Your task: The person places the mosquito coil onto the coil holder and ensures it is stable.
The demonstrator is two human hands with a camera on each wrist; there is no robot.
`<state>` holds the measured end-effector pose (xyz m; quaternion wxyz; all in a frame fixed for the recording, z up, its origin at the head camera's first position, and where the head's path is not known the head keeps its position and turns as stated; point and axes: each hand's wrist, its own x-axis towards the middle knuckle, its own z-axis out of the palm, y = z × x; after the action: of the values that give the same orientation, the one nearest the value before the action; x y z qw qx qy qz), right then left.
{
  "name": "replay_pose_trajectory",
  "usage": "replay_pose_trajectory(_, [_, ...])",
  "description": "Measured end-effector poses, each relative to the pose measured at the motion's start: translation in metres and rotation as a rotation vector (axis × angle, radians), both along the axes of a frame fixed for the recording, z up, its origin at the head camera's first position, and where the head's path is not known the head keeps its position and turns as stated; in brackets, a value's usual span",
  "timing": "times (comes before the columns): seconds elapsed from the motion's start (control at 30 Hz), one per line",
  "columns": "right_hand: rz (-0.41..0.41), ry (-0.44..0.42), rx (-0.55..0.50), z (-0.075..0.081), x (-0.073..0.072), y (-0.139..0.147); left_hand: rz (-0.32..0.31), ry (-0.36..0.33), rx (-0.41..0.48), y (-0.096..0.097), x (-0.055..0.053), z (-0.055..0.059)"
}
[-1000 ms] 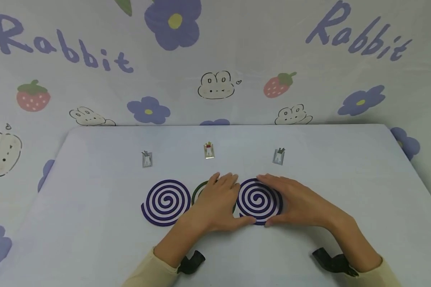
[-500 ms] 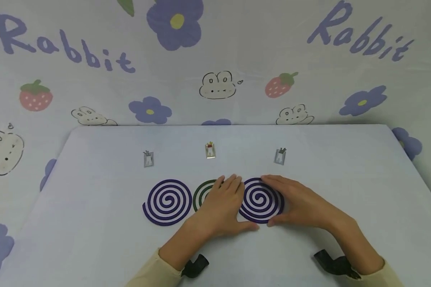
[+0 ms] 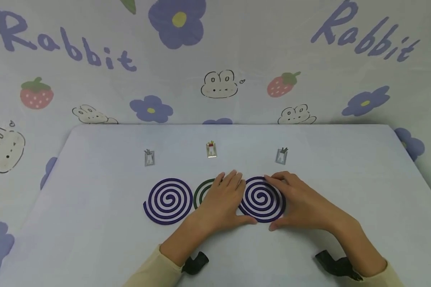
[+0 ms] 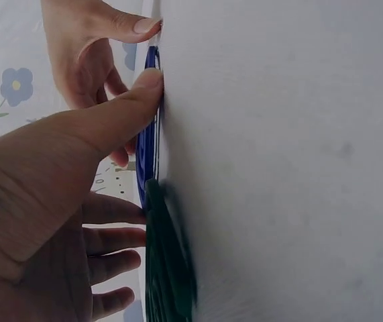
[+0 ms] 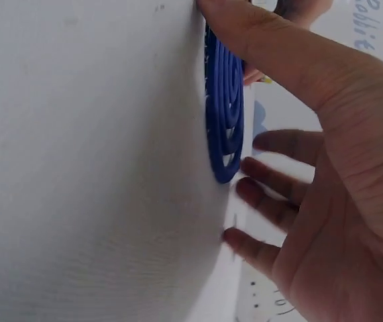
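Three spiral mosquito coils lie in a row: a dark blue coil (image 3: 169, 198) on the left, a green coil (image 3: 202, 193) in the middle, and a second dark blue coil (image 3: 261, 196) on the right. My left hand (image 3: 219, 207) lies over most of the green coil, fingers extended and thumb reaching below the right blue coil. Around that coil's right side my right hand (image 3: 303, 201) is spread, fingertips by its upper edge and thumb near its lower edge. In the right wrist view the blue coil (image 5: 226, 107) lies between thumb and fingers, which look loosely straight.
Behind the coils stand or lie three small metal coil stands: a silver one (image 3: 149, 158), a gold one (image 3: 211, 150) and another silver one (image 3: 281, 156). The white table (image 3: 93, 239) ends at a patterned cloth (image 3: 255, 48).
My left hand has slid slightly right, uncovering more of the green coil. The right thumb has shifted slightly right. The right blue coil's outer end, seen earlier at its lower left, no longer shows.
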<state>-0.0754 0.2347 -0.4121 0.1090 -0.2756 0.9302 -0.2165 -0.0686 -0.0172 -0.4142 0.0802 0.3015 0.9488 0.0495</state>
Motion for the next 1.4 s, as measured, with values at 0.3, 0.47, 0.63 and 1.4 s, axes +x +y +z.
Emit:
replay_pose_trajectory(0.3, [0.052, -0.100, -0.071, -0.004, -0.009, 0.006, 0.011, -0.088, 0.055, -0.002, -0.002, 0.004])
replay_pose_trajectory(0.47, [0.037, -0.080, -0.069, -0.002, -0.010, 0.005, 0.000, -0.114, 0.069, 0.000, -0.003, 0.001])
replay_pose_trajectory(0.63, [0.036, -0.053, -0.061, 0.001, -0.010, 0.005, -0.017, -0.099, 0.063, 0.002, -0.003, 0.000])
replay_pose_trajectory(1.4, [-0.020, 0.003, -0.099, 0.011, -0.004, 0.005, 0.036, -0.046, 0.178, 0.004, -0.006, 0.002])
